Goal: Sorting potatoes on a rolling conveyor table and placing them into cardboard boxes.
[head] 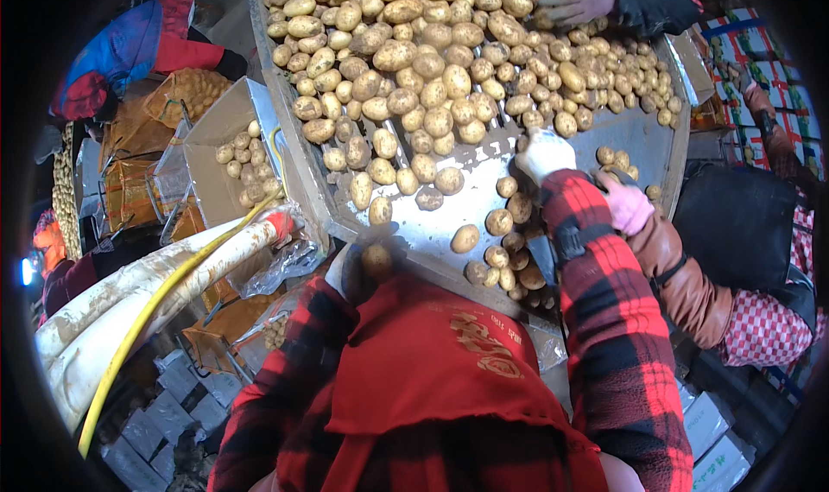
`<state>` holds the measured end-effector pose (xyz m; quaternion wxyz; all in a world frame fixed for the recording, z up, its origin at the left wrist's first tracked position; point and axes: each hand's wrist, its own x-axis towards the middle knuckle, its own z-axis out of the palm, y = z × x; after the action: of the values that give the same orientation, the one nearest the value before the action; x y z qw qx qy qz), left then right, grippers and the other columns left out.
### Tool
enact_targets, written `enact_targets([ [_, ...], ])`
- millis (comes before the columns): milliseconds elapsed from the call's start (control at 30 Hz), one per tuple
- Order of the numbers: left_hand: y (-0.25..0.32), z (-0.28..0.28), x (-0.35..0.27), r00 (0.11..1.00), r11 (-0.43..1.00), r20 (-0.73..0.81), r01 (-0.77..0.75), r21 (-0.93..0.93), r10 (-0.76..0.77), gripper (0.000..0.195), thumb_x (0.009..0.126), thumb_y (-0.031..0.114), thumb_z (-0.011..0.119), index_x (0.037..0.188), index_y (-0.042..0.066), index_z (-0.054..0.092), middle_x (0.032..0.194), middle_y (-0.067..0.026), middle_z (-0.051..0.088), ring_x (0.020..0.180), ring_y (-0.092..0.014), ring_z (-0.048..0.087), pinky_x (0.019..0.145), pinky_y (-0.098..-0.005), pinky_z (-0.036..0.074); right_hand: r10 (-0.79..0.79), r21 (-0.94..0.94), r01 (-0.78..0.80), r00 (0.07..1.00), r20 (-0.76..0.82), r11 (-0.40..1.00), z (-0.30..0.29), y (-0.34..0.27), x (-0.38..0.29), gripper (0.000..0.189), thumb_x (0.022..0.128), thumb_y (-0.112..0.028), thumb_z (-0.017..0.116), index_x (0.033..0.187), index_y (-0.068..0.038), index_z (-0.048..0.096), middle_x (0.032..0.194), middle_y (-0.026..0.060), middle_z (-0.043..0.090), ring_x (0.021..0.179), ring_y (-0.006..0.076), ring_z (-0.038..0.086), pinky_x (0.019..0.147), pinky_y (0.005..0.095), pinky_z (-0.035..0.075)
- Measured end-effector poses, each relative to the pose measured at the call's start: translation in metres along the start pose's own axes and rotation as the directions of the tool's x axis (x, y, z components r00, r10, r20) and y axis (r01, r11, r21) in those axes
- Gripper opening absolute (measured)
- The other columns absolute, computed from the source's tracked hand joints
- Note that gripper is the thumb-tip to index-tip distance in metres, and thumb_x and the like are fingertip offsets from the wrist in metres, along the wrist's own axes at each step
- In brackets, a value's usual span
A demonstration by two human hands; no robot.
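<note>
My left hand (344, 273), in a white and dark glove and blurred, holds a potato (377, 260) at the near edge of a metal sorting table (447, 223). My right hand (547, 155), in a white glove, reaches onto the table at the lower edge of the potato heap (427, 64). Its fingers point away and are partly hidden, so any grip cannot be told. Below my right forearm, several potatoes (497, 257) gather beside a blue-grey metal plate (541, 259). Soil marks many of the potatoes.
A co-worker's pink-gloved hand (627, 207) is close beside my right forearm. Another person's gloved hand (576, 1) rests on the far heap. At left stand a cardboard box (214, 148) of potatoes, white wrapped pipes (162, 284) and a yellow hose (139, 327).
</note>
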<state>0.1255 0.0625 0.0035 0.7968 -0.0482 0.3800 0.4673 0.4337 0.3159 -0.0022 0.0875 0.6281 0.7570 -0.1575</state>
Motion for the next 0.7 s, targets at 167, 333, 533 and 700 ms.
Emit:
enact_targets([
  [167, 0.014, 0.055, -0.009, 0.994, 0.996, -0.113, 0.004, 0.094, 0.007, 0.025, 0.102, 0.032, 0.062, 0.111, 0.009, 0.057, 0.091, 0.0011, 0.055, 0.086, -0.013, 0.057, 0.076, -0.0292, 0.049, 0.195, 0.374, -0.241, 0.968, 0.156, 0.896, -0.02, 0.026, -0.022, 0.065, 0.079, -0.036, 0.078, 0.137, -0.012, 0.061, 0.122, 0.0203, 0.07, 0.104, 0.0341, 0.072, 0.09, 0.0411, 0.056],
  [333, 0.02, 0.015, 0.055, 0.925, 0.658, 0.139, -0.351, 0.666, 0.353, 0.037, 0.103, 0.032, 0.061, 0.126, 0.003, 0.058, 0.102, -0.0044, 0.063, 0.09, -0.017, 0.064, 0.081, -0.0308, 0.055, -0.15, 0.723, 0.063, 0.987, 0.056, 0.687, -0.052, -0.041, -0.023, 0.065, 0.081, -0.035, 0.076, 0.138, -0.008, 0.06, 0.123, 0.0186, 0.068, 0.106, 0.0304, 0.069, 0.091, 0.0387, 0.055],
  [533, 0.106, 0.134, 0.124, 0.656, 0.117, 0.165, -0.364, 0.924, 0.737, 0.049, 0.095, 0.03, 0.065, 0.136, 0.005, 0.06, 0.132, -0.0157, 0.063, 0.121, -0.03, 0.06, 0.107, -0.0393, 0.046, -0.241, 0.573, 0.194, 0.971, 0.006, 0.796, -0.029, -0.096, -0.009, 0.061, 0.088, -0.033, 0.066, 0.142, -0.008, 0.054, 0.145, 0.0186, 0.056, 0.132, 0.0395, 0.054, 0.111, 0.0443, 0.044],
  [700, 0.193, 0.136, 0.173, 0.65, -0.553, 0.367, 0.099, 0.827, 0.665, 0.072, 0.086, 0.032, 0.064, 0.153, 0.013, 0.046, 0.155, -0.0198, 0.047, 0.144, -0.038, 0.043, 0.12, -0.0411, 0.036, -0.36, 0.53, 0.287, 0.932, 0.037, 0.798, 0.012, -0.096, -0.052, 0.059, 0.087, -0.03, 0.067, 0.142, -0.013, 0.055, 0.145, 0.0184, 0.055, 0.128, 0.0403, 0.057, 0.109, 0.0494, 0.044],
])
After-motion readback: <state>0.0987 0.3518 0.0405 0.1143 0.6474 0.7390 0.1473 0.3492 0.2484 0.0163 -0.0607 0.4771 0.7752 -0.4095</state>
